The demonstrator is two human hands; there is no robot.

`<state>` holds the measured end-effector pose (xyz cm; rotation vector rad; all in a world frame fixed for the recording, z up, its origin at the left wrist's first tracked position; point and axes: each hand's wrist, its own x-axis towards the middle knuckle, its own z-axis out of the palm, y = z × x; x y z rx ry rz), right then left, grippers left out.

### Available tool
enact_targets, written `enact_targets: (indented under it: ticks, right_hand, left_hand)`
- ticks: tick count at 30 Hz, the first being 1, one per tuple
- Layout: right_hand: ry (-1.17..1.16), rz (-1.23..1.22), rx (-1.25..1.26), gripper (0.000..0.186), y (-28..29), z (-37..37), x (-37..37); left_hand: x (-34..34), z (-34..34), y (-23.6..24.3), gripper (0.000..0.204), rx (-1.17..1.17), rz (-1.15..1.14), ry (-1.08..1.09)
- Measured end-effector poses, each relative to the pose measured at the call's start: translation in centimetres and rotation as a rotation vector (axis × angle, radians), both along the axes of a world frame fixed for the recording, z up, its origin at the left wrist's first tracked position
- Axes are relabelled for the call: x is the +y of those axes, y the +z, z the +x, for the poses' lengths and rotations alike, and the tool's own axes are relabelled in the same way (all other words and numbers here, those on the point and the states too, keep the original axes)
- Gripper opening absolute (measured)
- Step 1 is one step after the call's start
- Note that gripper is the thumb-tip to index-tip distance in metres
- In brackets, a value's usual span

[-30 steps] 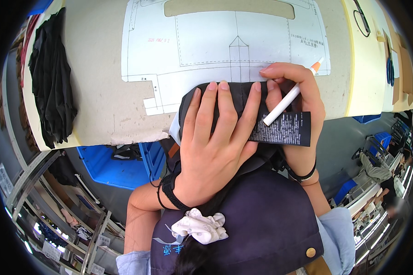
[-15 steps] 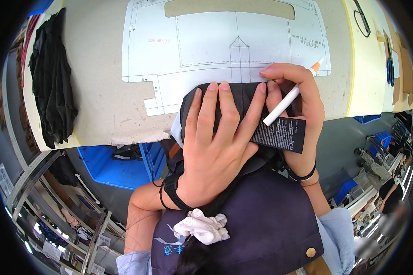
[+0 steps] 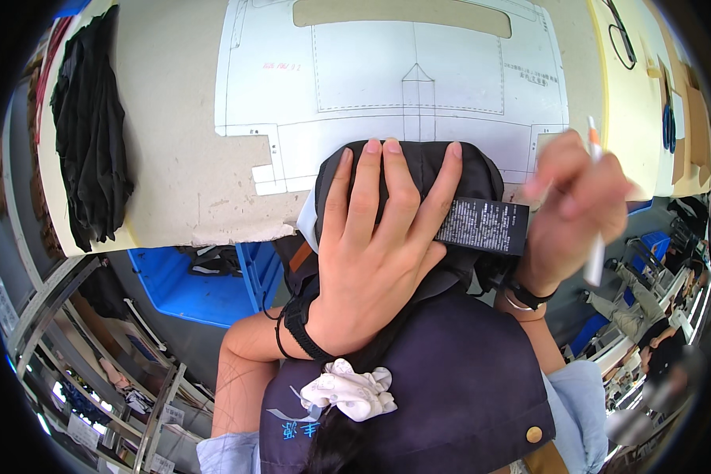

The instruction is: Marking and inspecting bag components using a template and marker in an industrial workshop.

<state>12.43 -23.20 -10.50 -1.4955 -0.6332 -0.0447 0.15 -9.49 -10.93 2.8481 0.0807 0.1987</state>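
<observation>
Desk (image 3: 174,174): bare stretch lay left of the white template (image 3: 355,71); front edge ran beneath the black cloth (image 3: 478,170). Template: flat, partly covered. Cloth: laid out; any marking could not be discerned. Left hand (image 3: 375,229): flat, fingers spread upon cloth. Right hand (image 3: 577,186): gripped white pen (image 3: 595,265), clear of cloth.

Dark purple apron (image 3: 450,371), light-blue sleeves (image 3: 581,407), black wristbands (image 3: 299,328).

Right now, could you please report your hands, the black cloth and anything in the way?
Left hand spread on cloth; right hand beside it, blurred, holding pen; label covers part of cloth.
</observation>
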Motion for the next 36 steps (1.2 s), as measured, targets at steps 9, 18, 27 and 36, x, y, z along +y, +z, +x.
enact_targets:
  ticks: [9, 18, 27, 36]
  right_hand:
    - [-0.005, -0.051, 0.382, 0.04, -0.1, -0.7, 4.6]
    - [-0.064, -0.274, 0.332, 0.032, -0.8, -0.9, 6.0]
    - [-0.062, -0.308, 0.35, 0.031, -0.9, -1.1, 5.9]
    - [-0.032, -0.39, 0.339, 0.031, -0.9, -0.9, 5.9]
  left_hand:
    - [-0.1, 0.0, 0.0, 0.064, -0.014, -0.022, 0.016]
    - [0.0, -0.2, -0.6, 0.047, -0.049, -0.083, 0.003]
    - [0.1, -0.3, -0.6, 0.047, -0.051, -0.114, -0.006]
    - [0.2, -0.4, -0.5, 0.048, -0.046, -0.118, -0.01]
